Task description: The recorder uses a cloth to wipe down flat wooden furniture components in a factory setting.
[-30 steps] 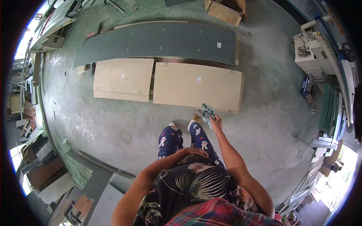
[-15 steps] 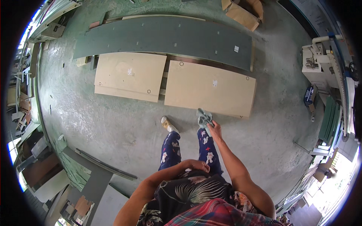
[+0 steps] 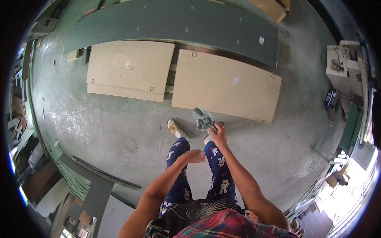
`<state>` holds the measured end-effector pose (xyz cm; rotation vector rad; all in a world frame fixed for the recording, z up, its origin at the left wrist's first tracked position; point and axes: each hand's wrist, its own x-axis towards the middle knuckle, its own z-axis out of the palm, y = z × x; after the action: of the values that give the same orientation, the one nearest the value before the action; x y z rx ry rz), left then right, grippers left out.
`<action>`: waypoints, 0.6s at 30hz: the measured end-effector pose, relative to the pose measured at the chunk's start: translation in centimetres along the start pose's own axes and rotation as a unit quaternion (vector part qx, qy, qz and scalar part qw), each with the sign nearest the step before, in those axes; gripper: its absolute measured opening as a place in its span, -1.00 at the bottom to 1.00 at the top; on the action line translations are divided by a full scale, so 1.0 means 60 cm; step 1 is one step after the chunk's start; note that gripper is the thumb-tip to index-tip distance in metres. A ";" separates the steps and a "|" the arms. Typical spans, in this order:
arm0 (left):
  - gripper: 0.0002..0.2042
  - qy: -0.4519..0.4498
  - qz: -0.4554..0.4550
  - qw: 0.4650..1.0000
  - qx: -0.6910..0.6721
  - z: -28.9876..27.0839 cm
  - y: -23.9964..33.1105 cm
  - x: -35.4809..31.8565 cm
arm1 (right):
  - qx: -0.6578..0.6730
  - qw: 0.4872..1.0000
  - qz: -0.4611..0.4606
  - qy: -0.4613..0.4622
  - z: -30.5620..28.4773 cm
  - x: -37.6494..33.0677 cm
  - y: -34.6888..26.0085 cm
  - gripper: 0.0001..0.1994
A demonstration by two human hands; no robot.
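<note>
Two pale boards [image 3: 226, 85] lie side by side on the floor [image 3: 99, 127], a long grey panel [image 3: 170, 23] behind them. My right hand [image 3: 217, 135] reaches forward, fingers closed around one grey rag [image 3: 203, 119] held just above the nearer board's edge. My left hand [image 3: 194, 156] hangs loosely curled, empty, over my legs.

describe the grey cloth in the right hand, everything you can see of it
The grey cloth is a soft, crumpled rag of grey-green fabric, bunched into folds. The right hand grips its lower end, so most of it sticks out beyond the fingers. It is held in the air over the near edge of a pale board lying on the floor.
</note>
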<state>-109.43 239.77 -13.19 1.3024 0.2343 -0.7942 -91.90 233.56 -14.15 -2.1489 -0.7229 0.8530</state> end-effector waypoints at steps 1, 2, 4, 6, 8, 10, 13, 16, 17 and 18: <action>-0.75 0.049 -0.048 0.993 0.096 -0.010 0.008 0.020 | 0.001 1.000 -0.014 0.015 0.010 0.002 0.001 -0.66; -0.76 0.097 -0.093 0.972 0.192 -0.021 0.021 0.034 | 0.011 0.999 -0.036 0.020 0.014 0.011 0.007 -0.67; -0.79 0.131 -0.086 0.965 0.210 -0.048 0.046 0.051 | 0.018 0.999 -0.042 0.024 0.017 0.033 0.015 -0.67; -0.79 0.130 -0.087 0.961 0.228 -0.065 0.036 0.080 | 0.034 0.997 -0.064 0.029 0.022 0.054 0.028 -0.69; -0.80 0.143 -0.074 0.949 0.271 -0.081 0.030 0.102 | 0.030 0.998 -0.046 0.023 0.023 0.074 0.055 -0.71; -0.82 0.133 -0.071 0.940 0.307 -0.099 0.031 0.119 | 0.031 0.999 -0.030 0.014 0.024 0.097 0.079 -0.73; -0.83 0.136 -0.046 0.931 0.336 -0.117 0.010 0.144 | 0.025 0.996 -0.077 0.035 0.029 0.131 0.111 -0.74; -0.81 0.138 -0.029 0.916 0.375 -0.122 -0.017 0.158 | 0.007 0.992 -0.123 0.021 0.021 0.156 0.124 -0.70; -0.80 0.131 -0.029 0.904 0.407 -0.124 -0.023 0.160 | 0.008 0.992 -0.122 0.023 0.018 0.164 0.127 -0.70; -0.80 0.130 -0.029 0.903 0.408 -0.128 -0.028 0.163 | 0.026 0.989 -0.140 0.025 0.013 0.174 0.130 -0.70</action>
<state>-101.37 242.92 -22.26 2.2126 0.1518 -0.7945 -84.16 236.47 -24.22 -1.9567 -0.9404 0.6588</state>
